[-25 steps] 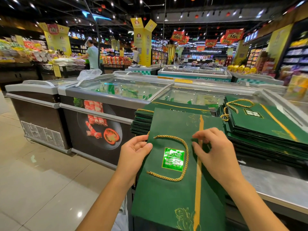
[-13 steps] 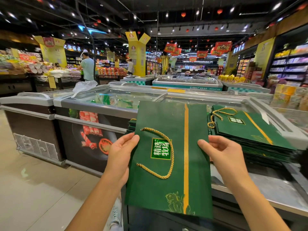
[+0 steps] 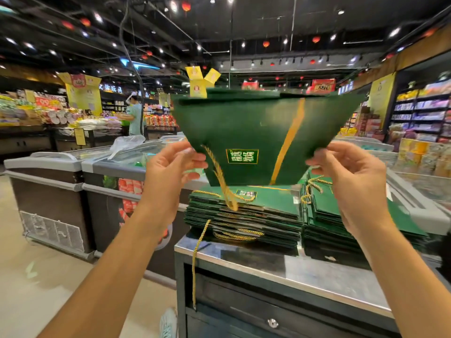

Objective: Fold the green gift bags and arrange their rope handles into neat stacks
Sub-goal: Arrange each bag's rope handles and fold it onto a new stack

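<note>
A flat green gift bag [image 3: 258,132] with a gold stripe is held up in the air, upside down, its gold rope handle [image 3: 223,181] dangling below it. My left hand [image 3: 170,167] pinches its lower left corner and my right hand [image 3: 351,172] pinches its lower right corner. Beneath it, a stack of folded green bags [image 3: 244,215] lies on a steel counter [image 3: 305,272], with one rope handle hanging over the counter's front edge. A second stack [image 3: 324,213] lies just right of it, partly hidden by my right arm.
Chest freezers [image 3: 46,181] with glass lids stand to the left and behind the counter. A drawer front [image 3: 273,320] sits under the counter. A person in a light shirt [image 3: 135,115] stands far back left among shelves. My shoe [image 3: 168,323] shows on the floor.
The bag has gone from lying low in front of me to raised high and flipped top end down, so its handle now hangs. Both hands shifted to its lower corners. The view tilted upward.
</note>
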Available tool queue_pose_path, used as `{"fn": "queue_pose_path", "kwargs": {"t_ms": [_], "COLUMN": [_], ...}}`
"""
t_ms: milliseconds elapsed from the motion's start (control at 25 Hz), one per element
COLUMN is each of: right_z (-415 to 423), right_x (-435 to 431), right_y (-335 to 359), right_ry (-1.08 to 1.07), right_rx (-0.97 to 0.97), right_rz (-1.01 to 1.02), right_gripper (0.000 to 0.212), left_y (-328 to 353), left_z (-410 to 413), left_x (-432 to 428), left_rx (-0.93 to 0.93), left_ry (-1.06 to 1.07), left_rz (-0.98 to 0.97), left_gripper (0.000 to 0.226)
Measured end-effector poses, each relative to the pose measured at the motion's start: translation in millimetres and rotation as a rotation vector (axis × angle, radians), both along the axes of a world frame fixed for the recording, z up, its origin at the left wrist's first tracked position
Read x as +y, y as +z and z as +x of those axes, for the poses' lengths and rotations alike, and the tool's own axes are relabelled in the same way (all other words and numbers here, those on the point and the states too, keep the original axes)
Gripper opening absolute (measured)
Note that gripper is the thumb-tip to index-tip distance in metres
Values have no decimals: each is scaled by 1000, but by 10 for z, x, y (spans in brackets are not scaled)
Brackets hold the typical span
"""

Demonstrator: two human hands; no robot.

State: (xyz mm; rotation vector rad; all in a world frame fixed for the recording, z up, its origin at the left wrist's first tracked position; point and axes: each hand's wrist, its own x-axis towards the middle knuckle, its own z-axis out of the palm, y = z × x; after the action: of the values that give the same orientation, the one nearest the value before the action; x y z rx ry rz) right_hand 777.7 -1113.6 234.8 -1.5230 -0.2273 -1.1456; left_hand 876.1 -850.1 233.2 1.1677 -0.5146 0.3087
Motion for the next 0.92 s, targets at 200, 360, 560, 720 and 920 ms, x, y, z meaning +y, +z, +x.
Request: {"fn": "queue_pose_path", "kwargs": {"t_ms": [200,360,560,720,920], "right_z": [-2,-44,-8,126,521], "right_x": [-128,-124,-131,-37,187], "right_y": [-512,-905,-1107,-1122,-1061], "right_ry": [128,50,-253,-413,-309], "right_rx": [335,604,785,737,633], "right_rz": [40,-99,-477,-669,-707], "right_gripper": [20,18,29,29,26], "left_y": [-556,-1047,-1260,-1386,-1441], "left_z": [45,99,50,10,23], "left_x": [42,77,2,-25,-69], "left_rx": [204,351,405,367,343], "left_ry": [-110,-183,-163,-175,-110], "left_rz": [91,172,241,257,291], "left_gripper": [26,32,35,41,39]}}
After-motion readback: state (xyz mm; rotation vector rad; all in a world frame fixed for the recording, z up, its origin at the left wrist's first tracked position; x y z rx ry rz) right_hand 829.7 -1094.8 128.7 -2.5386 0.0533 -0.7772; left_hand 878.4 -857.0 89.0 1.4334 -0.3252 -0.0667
